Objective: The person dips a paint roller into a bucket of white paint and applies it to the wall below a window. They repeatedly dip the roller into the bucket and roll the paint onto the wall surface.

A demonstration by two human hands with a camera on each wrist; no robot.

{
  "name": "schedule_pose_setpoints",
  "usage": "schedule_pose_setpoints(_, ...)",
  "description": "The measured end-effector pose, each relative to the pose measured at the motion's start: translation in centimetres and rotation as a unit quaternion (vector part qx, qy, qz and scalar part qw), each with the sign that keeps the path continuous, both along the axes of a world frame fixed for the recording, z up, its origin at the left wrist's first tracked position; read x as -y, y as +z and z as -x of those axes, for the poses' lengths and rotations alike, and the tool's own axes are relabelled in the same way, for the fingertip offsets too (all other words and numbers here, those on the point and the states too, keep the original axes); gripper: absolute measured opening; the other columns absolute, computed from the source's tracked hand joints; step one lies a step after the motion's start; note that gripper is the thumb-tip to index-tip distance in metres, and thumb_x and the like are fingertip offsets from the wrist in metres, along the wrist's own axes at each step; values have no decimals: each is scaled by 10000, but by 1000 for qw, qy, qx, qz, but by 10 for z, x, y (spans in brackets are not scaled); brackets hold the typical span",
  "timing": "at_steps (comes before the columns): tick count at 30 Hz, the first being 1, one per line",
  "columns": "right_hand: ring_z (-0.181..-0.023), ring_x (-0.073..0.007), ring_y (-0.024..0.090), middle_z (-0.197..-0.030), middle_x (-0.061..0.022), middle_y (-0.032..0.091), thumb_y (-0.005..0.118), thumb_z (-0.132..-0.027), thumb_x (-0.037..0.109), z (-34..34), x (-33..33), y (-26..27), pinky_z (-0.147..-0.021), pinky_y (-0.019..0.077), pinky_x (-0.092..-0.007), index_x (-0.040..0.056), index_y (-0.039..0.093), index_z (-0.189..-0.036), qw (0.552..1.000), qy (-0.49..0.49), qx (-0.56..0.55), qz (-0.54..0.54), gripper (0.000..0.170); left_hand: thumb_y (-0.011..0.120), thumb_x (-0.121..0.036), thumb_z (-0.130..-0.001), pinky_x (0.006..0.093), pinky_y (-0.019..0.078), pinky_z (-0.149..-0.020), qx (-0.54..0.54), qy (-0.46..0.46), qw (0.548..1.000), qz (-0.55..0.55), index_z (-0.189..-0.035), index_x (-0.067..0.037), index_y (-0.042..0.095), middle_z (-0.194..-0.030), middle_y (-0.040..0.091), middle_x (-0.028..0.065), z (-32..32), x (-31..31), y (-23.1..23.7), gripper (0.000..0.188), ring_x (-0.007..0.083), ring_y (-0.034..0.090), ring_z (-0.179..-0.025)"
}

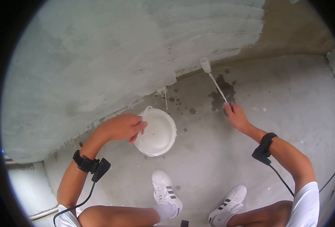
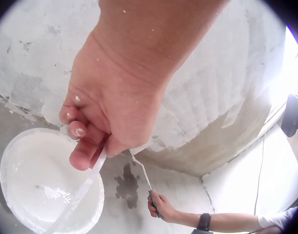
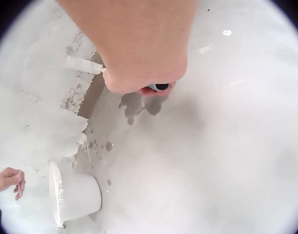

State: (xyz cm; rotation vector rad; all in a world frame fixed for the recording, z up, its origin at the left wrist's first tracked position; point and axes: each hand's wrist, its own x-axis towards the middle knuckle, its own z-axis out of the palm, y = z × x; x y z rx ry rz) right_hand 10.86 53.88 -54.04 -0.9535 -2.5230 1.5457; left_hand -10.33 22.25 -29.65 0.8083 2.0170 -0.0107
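My right hand (image 1: 236,116) grips the green-and-black handle of a small paint roller (image 1: 205,65). The roller's white, coated head is at the foot of the wall, where white coating meets a bare brown strip. With my left hand (image 1: 126,127) I hold the white strap handle of a bucket (image 1: 174,130). White paint lies inside the bucket, and its rim is crusted with it. In the left wrist view the bucket handle (image 2: 85,186) runs from my curled fingers down across the bucket. The right wrist view shows the bucket (image 3: 80,195) from the side; my hand hides much of the roller there.
The wall (image 1: 99,68) is mostly coated white, with a bare brown area (image 1: 296,34) at upper right. Dark wet patches (image 1: 224,92) and drips mark the grey floor (image 1: 281,90). My white shoes (image 1: 165,191) stand near the bucket. Cables (image 1: 76,206) hang from both wrist cameras.
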Motion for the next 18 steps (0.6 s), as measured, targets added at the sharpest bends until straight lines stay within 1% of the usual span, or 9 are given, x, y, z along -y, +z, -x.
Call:
schedule_pose_setpoints(3, -868, -448, 629, -885, -254, 657, 449, -1018, 471, 10, 29, 33, -778, 485, -492, -9, 589, -1021, 998, 37, 32, -40, 500, 390, -348, -1023, 342, 460, -732, 1, -5, 1000, -1, -898, -40, 661, -574, 624, 24, 1, -1, -1, 429, 192, 584, -692)
schedule_pose_setpoints(5, -893, -456, 628, -900, -263, 661, 448, -1015, 469, 23, 38, 44, -793, 488, -505, -11, 599, -1011, 995, 83, 42, -49, 504, 390, -347, -1024, 342, 459, -727, -3, -8, 1000, 1, -895, -42, 660, -574, 622, 22, 0, -1, -1, 427, 192, 580, -686)
schedule_pose_setpoints(6, -906, -460, 627, -907, -268, 663, 448, -1014, 468, 29, 42, 47, -801, 489, -512, -12, 604, -1006, 992, 105, 47, -53, 505, 390, -346, -1025, 342, 458, -725, -4, -8, 1000, 0, -892, -43, 660, -573, 621, 22, -1, -1, -1, 427, 191, 579, -684)
schedule_pose_setpoints(9, -911, -463, 631, -915, -274, 666, 445, -1006, 485, 44, 63, 45, -818, 488, -519, -11, 620, -998, 987, 130, 71, -56, 526, 390, -343, -1026, 343, 457, -720, -4, -5, 1000, -2, -884, -47, 658, -570, 618, 20, 0, -1, -1, 424, 187, 577, -679)
schedule_pose_setpoints(12, -898, -465, 636, -883, -274, 669, 437, -998, 501, 45, 76, 45, -823, 490, -514, -28, 631, -960, 992, 100, 76, -14, 564, 391, -342, -1026, 341, 456, -718, 4, -3, 1000, -8, -876, -50, 656, -568, 614, 17, 0, -2, -1, 422, 183, 575, -678)
schedule_pose_setpoints(13, -903, -467, 636, -880, -275, 669, 438, -994, 507, 42, 72, 41, -827, 490, -509, -36, 634, -961, 994, 84, 73, -18, 578, 391, -342, -1026, 340, 456, -718, 6, -4, 1000, -16, -874, -50, 655, -567, 613, 15, 1, -1, -1, 422, 183, 574, -678)
schedule_pose_setpoints(15, -912, -469, 636, -876, -276, 670, 441, -986, 520, 31, 54, 32, -835, 491, -500, -52, 642, -965, 996, 57, 62, -25, 606, 392, -344, -1026, 340, 456, -717, 5, 1, 1000, -20, -872, -51, 654, -566, 611, 13, 0, 0, 2, 422, 183, 572, -676)
schedule_pose_setpoints(17, -921, -476, 629, -923, -300, 664, 447, -979, 536, 20, 33, 32, -848, 487, -498, -73, 651, -980, 997, -3, 71, 8, 643, 392, -347, -1026, 340, 455, -717, 3, 7, 1000, -6, -872, -53, 653, -565, 610, 12, -3, -5, 7, 423, 184, 570, -672)
schedule_pose_setpoints(18, -908, -463, 638, -910, -298, 660, 444, -980, 542, 16, 23, 28, -846, 491, -491, -75, 652, -988, 995, -26, 93, 34, 651, 391, -349, -1026, 339, 455, -717, 5, 7, 1000, -3, -874, -53, 654, -565, 611, 12, -2, -3, 6, 424, 184, 570, -671)
